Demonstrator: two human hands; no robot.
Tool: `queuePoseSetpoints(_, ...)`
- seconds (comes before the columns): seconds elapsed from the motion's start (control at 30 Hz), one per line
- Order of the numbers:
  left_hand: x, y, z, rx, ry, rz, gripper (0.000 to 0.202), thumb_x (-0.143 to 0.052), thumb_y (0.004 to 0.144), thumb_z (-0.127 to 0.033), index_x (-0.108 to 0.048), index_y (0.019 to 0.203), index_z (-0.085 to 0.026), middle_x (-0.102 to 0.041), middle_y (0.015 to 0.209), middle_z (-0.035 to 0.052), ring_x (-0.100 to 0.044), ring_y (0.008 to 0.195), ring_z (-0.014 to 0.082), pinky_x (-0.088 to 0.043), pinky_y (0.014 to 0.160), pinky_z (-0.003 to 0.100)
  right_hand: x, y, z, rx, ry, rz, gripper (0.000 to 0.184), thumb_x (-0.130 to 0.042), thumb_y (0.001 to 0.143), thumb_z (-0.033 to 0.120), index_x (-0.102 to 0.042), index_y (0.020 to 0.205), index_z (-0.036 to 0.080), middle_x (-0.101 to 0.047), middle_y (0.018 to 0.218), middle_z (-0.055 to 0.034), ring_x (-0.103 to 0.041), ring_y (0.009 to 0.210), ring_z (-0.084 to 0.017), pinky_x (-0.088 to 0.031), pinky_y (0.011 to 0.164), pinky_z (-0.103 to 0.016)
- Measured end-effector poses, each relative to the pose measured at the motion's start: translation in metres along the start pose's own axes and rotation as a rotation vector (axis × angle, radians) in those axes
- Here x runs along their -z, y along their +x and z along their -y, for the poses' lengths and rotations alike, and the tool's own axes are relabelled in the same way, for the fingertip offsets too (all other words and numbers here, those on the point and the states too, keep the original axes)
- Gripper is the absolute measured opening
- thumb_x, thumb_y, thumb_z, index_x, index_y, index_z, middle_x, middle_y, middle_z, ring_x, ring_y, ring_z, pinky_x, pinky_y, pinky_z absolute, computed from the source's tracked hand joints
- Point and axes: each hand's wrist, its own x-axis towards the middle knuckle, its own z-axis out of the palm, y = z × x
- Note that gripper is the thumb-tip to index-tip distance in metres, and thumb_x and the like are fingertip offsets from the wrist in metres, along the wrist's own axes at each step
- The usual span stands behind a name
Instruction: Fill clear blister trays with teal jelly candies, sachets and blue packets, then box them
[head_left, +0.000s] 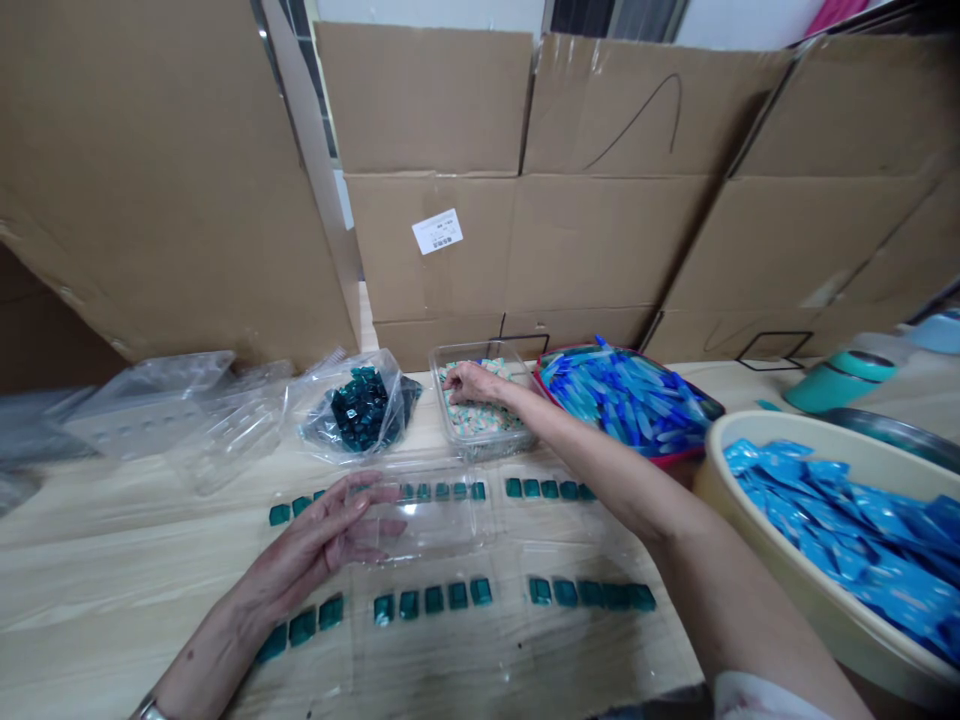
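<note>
My left hand (322, 530) lies flat and open on a clear plastic blister tray (427, 520), its fingers spread and holding nothing. Rows of small teal square pieces (431, 600) sit in the tray's pockets, and my fingers cover part of the far row. My right hand (471, 383) reaches into a clear plastic box (484, 440) filled with small pale pieces flecked with green and pink (480, 415). Its fingertips are down among those pieces, and I cannot tell whether they hold any. A clear bag (360, 410) of dark teal pieces lies left of the box.
A red-rimmed tray (630, 400) of blue sachets stands right of the box. A cream basin (780, 540) of blue sachets sits at the right. A teal cup (840, 382) lies beyond it. Stacked clear trays (165, 410) lie at the left on the wooden table (97, 570), with cardboard sheets behind.
</note>
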Motion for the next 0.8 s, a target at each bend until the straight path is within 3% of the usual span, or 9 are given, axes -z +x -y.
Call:
queuePoseSetpoints(0.23,0.003,0.002,0.001,-0.022,0.001,0.023,0.035,-0.061,0.084,-0.022,-0.051,0.118,-0.022,-0.055,0.132,0.0125,-0.065,0.100,0.0300,-0.056,0.075,0.041,0.004,-0.006,0.009,0.075,-0.025,0.023,0.015,-0.070,0.060,0.012,-0.071,0.075,0.014,-0.060,0.062,0.0045,-0.049,0.059,-0.008,-0.033,0.054,-0.018)
queuePoseSetpoints(0.33,0.004,0.003,0.002,-0.031,-0.005,0.030,0.035,-0.061,0.084,-0.022,-0.051,0.118,-0.021,-0.055,0.132,0.0132,-0.064,0.102,0.0310,-0.056,0.078,0.042,0.009,-0.007,0.008,0.046,0.039,0.009,0.015,-0.068,0.059,0.010,-0.072,0.073,0.014,-0.062,0.061,0.0046,-0.051,0.059,-0.009,-0.035,0.055,-0.018)
queuePoseSetpoints(0.43,0.003,0.003,0.003,-0.044,-0.027,0.033,0.034,-0.062,0.084,-0.023,-0.052,0.117,-0.019,-0.056,0.131,0.0141,-0.064,0.103,0.0321,-0.055,0.081,0.043,0.020,-0.012,0.005,-0.058,0.285,-0.063,0.015,-0.069,0.059,0.010,-0.072,0.074,0.013,-0.065,0.063,0.0031,-0.055,0.061,-0.011,-0.040,0.058,-0.020)
queuePoseSetpoints(0.57,0.002,0.003,0.004,-0.067,-0.092,0.042,0.032,-0.061,0.084,-0.025,-0.054,0.114,-0.018,-0.057,0.130,0.0150,-0.064,0.103,0.0317,-0.055,0.079,0.040,0.039,-0.037,0.012,-0.168,0.845,-0.096,0.023,-0.075,0.062,0.016,-0.071,0.084,0.014,-0.068,0.069,-0.0001,-0.061,0.063,-0.011,-0.049,0.065,-0.023)
queuePoseSetpoints(0.67,0.001,0.001,0.005,-0.079,-0.129,0.075,0.030,-0.059,0.085,-0.030,-0.054,0.113,-0.018,-0.057,0.129,0.0158,-0.064,0.103,0.0315,-0.055,0.077,0.039,0.049,-0.066,0.032,-0.174,1.151,-0.070,0.033,-0.080,0.060,0.019,-0.069,0.091,0.016,-0.070,0.076,-0.0008,-0.064,0.069,-0.010,-0.053,0.072,-0.022)
queuePoseSetpoints(0.8,0.000,-0.001,0.006,-0.093,-0.132,0.132,0.030,-0.058,0.086,-0.032,-0.055,0.112,-0.018,-0.055,0.131,0.0162,-0.064,0.104,0.0302,-0.055,0.076,0.037,0.052,-0.099,0.066,-0.152,1.306,-0.035,0.033,-0.081,0.060,0.020,-0.068,0.090,0.017,-0.070,0.078,0.0008,-0.065,0.069,-0.007,-0.053,0.071,-0.017)
